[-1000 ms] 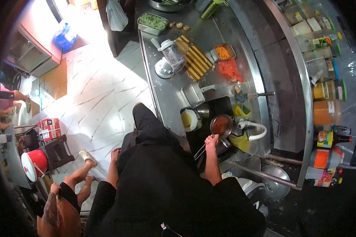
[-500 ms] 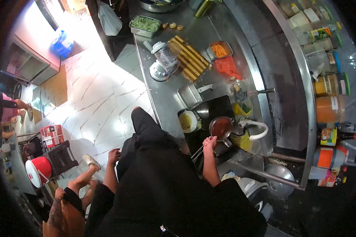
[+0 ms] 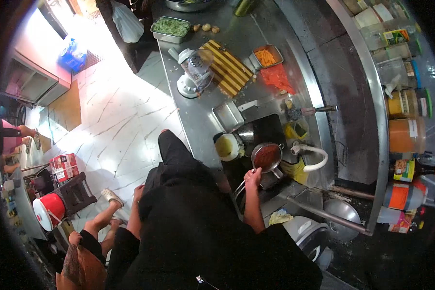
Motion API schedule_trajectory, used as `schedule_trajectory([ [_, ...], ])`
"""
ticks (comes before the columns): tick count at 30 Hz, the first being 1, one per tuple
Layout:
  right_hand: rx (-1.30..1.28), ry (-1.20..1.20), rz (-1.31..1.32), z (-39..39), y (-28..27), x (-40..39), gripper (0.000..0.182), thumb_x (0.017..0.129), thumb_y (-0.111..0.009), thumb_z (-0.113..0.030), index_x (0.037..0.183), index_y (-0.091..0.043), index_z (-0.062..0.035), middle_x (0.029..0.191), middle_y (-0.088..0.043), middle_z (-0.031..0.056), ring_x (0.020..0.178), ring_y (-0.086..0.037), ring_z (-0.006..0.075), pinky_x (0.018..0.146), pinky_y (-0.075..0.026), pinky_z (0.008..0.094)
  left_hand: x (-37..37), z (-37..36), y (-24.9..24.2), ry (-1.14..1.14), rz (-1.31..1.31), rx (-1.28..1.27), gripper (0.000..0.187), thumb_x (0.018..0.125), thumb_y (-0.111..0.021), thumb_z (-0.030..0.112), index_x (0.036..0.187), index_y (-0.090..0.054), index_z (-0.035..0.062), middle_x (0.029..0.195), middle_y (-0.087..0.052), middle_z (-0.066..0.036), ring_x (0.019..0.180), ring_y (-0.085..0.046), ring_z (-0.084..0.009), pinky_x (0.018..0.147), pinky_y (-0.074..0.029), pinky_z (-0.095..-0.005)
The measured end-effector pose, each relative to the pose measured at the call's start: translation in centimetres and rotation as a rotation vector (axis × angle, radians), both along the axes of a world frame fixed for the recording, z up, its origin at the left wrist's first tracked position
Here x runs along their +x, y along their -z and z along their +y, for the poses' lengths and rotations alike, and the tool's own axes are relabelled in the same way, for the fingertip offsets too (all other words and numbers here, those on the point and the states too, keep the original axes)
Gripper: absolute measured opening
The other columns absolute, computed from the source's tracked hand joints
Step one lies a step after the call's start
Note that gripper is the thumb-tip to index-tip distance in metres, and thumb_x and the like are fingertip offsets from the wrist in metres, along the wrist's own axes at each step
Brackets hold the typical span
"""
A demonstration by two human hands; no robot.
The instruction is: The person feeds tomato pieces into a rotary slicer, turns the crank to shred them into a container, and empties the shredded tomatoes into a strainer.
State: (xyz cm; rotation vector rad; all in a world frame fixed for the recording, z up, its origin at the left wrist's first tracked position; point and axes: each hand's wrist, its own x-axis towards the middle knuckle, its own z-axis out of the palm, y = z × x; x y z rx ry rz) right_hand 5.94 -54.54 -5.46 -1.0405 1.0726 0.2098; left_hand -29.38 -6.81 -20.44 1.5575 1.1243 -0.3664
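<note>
My right hand (image 3: 253, 178) is closed around the handle of a round strainer (image 3: 267, 157) that holds a red mass. Beneath and beside the strainer is a metal vessel (image 3: 274, 177) over the sink. To its left stands a white container (image 3: 227, 147) with yellowish contents, and a steel tray (image 3: 228, 116) lies above that. My left hand (image 3: 139, 192) hangs by my side, largely hidden against the black clothing, so its fingers cannot be made out. A white faucet (image 3: 311, 157) curves to the right of the strainer.
On the counter are a striped cutting board (image 3: 229, 70), a chopper (image 3: 195, 67), a tray of shredded greens (image 3: 171, 29) and a tray of orange strips (image 3: 267, 56). Bottles line the right shelf (image 3: 367, 96). Another person's leg (image 3: 101, 220) shows at lower left.
The strainer has shifted slightly left, its rim now showing more clearly, with my right hand on its handle. My left hand has drawn in against my clothing. The whole view has shifted a little.
</note>
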Motion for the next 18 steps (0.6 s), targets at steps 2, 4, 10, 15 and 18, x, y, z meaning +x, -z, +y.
schedule_trajectory([
  [2,-0.021,-0.080,-0.004,-0.9,1.0,0.4,0.042,0.097,-0.047,-0.046,0.067,-0.040,-0.0174,0.051,-0.032,-0.0011,0.036,-0.028,0.0140,0.035,-0.022,0.0302,0.3,-0.4,-0.2,-0.052,-0.079,0.001,0.033,0.097,-0.059,0.022,0.115,-0.073,-0.0004,0.096,-0.076,-0.012,0.088,-0.070,-0.0172,0.081,-0.054,-0.0300],
  [4,-0.040,-0.132,-0.091,-1.1,0.4,-0.3,0.042,0.097,-0.046,-0.046,0.067,-0.040,-0.0173,0.051,-0.032,-0.0007,0.036,-0.029,0.0145,0.035,-0.022,0.0303,-0.4,-0.3,-0.8,-0.062,-0.080,-0.035,0.033,0.097,-0.059,0.022,0.117,-0.073,-0.0005,0.099,-0.077,-0.013,0.091,-0.070,-0.0171,0.083,-0.054,-0.0304],
  [10,-0.164,-0.213,-0.263,-0.4,2.0,1.1,0.044,0.097,-0.047,-0.048,0.066,-0.039,-0.0180,0.050,-0.032,-0.0003,0.036,-0.029,0.0144,0.036,-0.022,0.0316,0.0,0.0,-0.9,0.025,-0.023,0.035,0.033,0.098,-0.058,0.021,0.117,-0.072,-0.0026,0.097,-0.076,-0.012,0.092,-0.069,-0.0159,0.083,-0.054,-0.0302],
  [15,-0.060,-0.052,0.032,-0.3,1.8,1.9,0.039,0.096,-0.049,-0.043,0.066,-0.039,-0.0187,0.051,-0.033,-0.0013,0.035,-0.028,0.0138,0.034,-0.020,0.0298,1.1,0.0,-2.3,0.042,0.009,-0.029,0.033,0.099,-0.057,0.021,0.117,-0.072,-0.0022,0.101,-0.076,-0.016,0.094,-0.070,-0.0195,0.083,-0.054,-0.0315],
  [18,-0.094,-0.200,-0.061,-0.5,1.5,2.0,0.041,0.095,-0.048,-0.045,0.066,-0.039,-0.0182,0.050,-0.033,-0.0014,0.035,-0.028,0.0137,0.033,-0.021,0.0301,0.7,0.2,-0.8,-0.035,-0.103,-0.058,0.033,0.099,-0.058,0.025,0.120,-0.072,0.0038,0.106,-0.076,-0.017,0.095,-0.071,-0.0214,0.085,-0.053,-0.0339],
])
